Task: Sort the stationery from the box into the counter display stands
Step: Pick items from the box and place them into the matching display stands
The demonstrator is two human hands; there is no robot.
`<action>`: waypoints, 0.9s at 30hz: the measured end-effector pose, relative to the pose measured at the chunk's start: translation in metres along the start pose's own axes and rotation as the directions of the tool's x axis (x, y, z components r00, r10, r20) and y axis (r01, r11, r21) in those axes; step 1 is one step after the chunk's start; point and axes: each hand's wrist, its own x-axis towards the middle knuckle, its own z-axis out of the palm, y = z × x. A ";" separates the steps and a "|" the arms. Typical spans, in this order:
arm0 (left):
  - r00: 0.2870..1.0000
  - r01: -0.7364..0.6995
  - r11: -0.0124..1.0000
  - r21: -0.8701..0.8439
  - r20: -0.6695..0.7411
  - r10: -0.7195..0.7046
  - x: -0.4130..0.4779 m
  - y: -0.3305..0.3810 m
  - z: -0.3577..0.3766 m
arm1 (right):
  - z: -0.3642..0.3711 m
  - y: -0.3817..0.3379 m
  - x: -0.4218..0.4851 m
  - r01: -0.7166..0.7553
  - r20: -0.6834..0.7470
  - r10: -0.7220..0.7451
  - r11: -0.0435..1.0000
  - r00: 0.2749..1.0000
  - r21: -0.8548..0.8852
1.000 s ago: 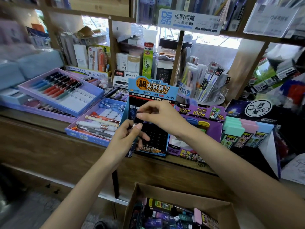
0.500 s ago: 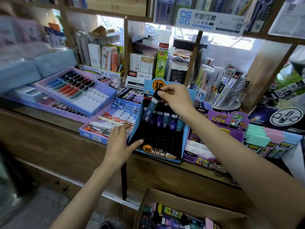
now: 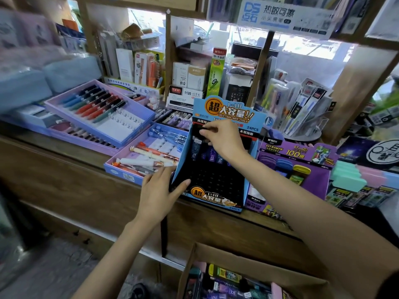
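A blue and black display stand (image 3: 216, 184) with rows of round holes sits on the wooden counter. Its top row holds several dark blue lead tubes. My right hand (image 3: 222, 141) is at that row and pinches the top of the leftmost lead tube (image 3: 196, 150), which stands in its hole. My left hand (image 3: 157, 190) grips the stand's lower left side, thumb across the black front. Below the counter, the open cardboard box (image 3: 248, 255) holds several more packs of stationery; my right forearm hides part of it.
A blue pen tray (image 3: 121, 169) lies just left of the stand, and purple pen trays (image 3: 140, 117) lie further left. A purple lead display (image 3: 319, 182) and pastel erasers (image 3: 347, 180) stand to the right. A clear rotating rack (image 3: 302, 108) and crowded shelves lie behind.
My right hand carried a lead tube up to the top row and set it into the leftmost hole. My left hand dropped to the stand's lower left edge and stayed there.
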 end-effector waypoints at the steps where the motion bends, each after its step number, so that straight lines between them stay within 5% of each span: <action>1: 1.000 0.002 1.000 0.002 0.003 -0.002 0.000 0.000 0.000 | 0.003 0.001 -0.001 -0.023 -0.012 0.023 1.000 1.000 0.019; 10: 0.995 0.004 0.998 -0.064 0.104 0.003 0.003 0.011 -0.018 | 0.004 0.004 -0.009 -0.159 0.062 0.163 0.985 0.985 -0.064; 16: 0.994 -0.110 0.984 -0.141 0.012 0.113 -0.021 0.038 -0.047 | -0.045 0.012 -0.075 0.065 0.173 -0.041 0.989 0.984 -0.136; 20: 0.971 -0.167 0.954 -0.248 0.126 0.203 -0.062 0.056 -0.033 | -0.077 0.035 -0.145 0.163 0.270 -0.108 0.968 0.957 -0.189; 23: 0.933 -0.196 0.949 -0.246 0.252 0.258 -0.099 0.058 0.001 | -0.093 0.066 -0.194 0.135 0.365 -0.032 0.956 0.931 -0.260; 27: 0.842 -0.058 0.963 -0.264 0.505 0.189 -0.153 0.050 0.058 | -0.098 0.119 -0.258 0.027 0.460 0.133 0.945 0.878 -0.326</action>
